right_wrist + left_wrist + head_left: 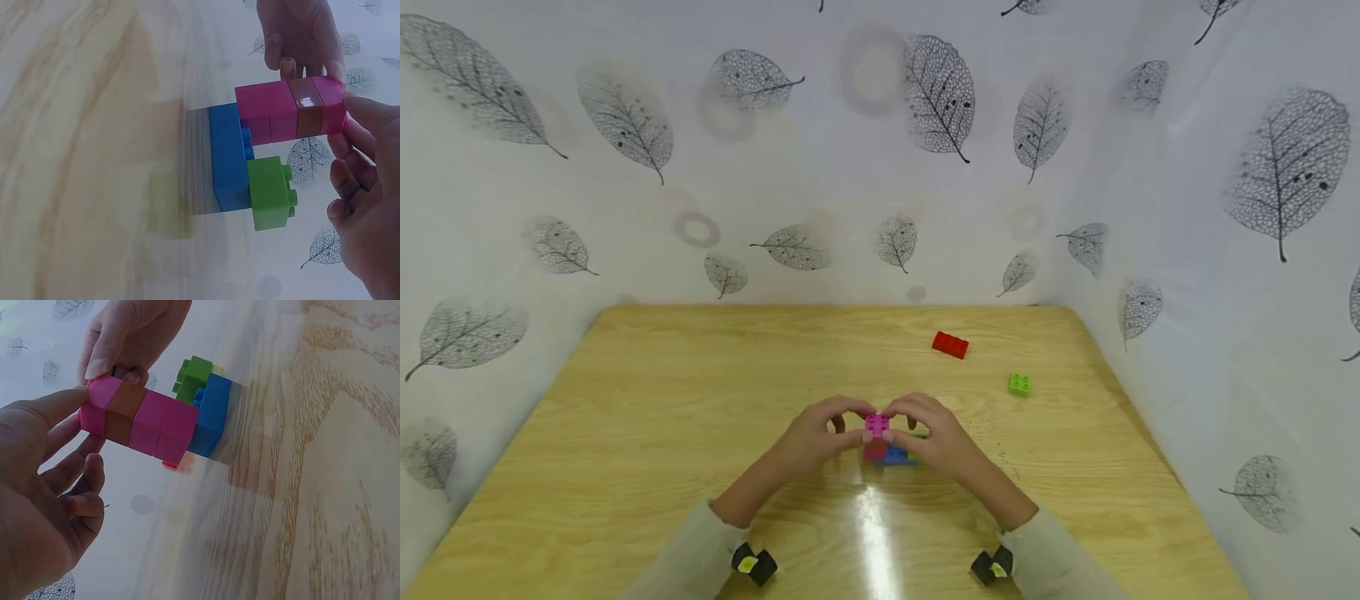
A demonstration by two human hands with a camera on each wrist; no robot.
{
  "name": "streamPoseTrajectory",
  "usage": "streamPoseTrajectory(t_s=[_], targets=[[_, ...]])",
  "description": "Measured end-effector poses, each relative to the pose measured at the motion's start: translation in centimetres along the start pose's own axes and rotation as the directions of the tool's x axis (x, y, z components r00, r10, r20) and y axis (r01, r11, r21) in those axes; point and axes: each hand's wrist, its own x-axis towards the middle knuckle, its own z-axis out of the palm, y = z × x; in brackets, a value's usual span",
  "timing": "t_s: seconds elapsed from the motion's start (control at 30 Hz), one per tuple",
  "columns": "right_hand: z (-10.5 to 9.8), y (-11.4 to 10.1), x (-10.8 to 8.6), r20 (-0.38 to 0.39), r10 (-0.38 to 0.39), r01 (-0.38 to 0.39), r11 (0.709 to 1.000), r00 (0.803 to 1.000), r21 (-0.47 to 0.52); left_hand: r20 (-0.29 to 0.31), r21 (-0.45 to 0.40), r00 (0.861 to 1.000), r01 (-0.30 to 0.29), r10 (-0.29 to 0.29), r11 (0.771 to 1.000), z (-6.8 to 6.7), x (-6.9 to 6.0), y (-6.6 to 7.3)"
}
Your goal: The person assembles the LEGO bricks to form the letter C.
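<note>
My left hand (812, 440) and right hand (942, 442) meet at the middle of the table, one on each side of a pink toy brick (877, 423). Thumb and fingers of both hands pinch it. That brick tops a tower; under it sits a brown brick (309, 120), then two more pink bricks (267, 114). The tower stands on one end of a longer blue brick (229, 156), which lies flat on the table. A green brick (269, 194) is on the blue brick's other end, its studs bare.
On the wooden table (700, 358), a loose red brick (950, 345) lies beyond the hands to the right. A small light green brick (1019, 384) lies nearer and farther right. Leaf-patterned white sheeting (820, 192) rises behind the table and along its sides.
</note>
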Motion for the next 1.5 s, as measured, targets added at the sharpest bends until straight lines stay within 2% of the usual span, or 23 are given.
streamPoseTrajectory(t_s=[0.1,0.3,0.5,0.73,0.93,1.07,1.23,1.33,1.5], targets=[[-0.1,0.0,0.0,0.015,0.021,-0.021,0.999,1.000,0.028,0.007,-0.011,1.000,0.010,-0.010,1.000,0.0,-0.1,0.0],[-0.6,0.2,0.3,0.057,0.146,-0.151,0.982,0.988,0.114,0.004,-0.028,1.000,0.030,-0.030,0.999,0.0,-0.1,0.0],[-2.0,1.2,0.8,0.021,0.207,-0.208,0.974,0.978,0.086,0.009,-0.047,0.999,0.037,-0.036,0.998,0.0,0.0,0.0],[-5.0,4.9,1.8,-0.104,0.268,-0.266,0.963,0.958,0.032,0.005,-0.049,0.999,0.038,-0.038,0.998,0.1,0.0,0.0],[-6.4,9.2,2.9,-0.161,0.326,-0.335,0.942,0.931,-0.031,0.009,-0.063,1.000,0.027,-0.027,0.998,0.1,0.0,-0.3],[-6.9,11.4,3.7,-0.178,0.370,-0.384,0.922,0.912,-0.055,0.008,-0.069,1.000,0.024,-0.024,0.997,0.3,0.2,-0.5],[-7.2,13.1,4.7,-0.161,0.388,-0.404,0.911,0.907,-0.085,0.004,-0.082,1.000,0.025,-0.024,0.996,0.5,0.2,-0.8],[-7.3,13.7,5.3,-0.147,0.435,-0.448,0.891,0.889,-0.075,0.005,-0.093,1.000,0.027,-0.027,0.995,0.5,0.2,-0.9],[-7.2,14.1,5.8,-0.140,0.525,-0.532,0.847,0.839,-0.014,0.007,-0.103,1.000,0.026,-0.026,0.994,0.5,0.2,-0.8]])
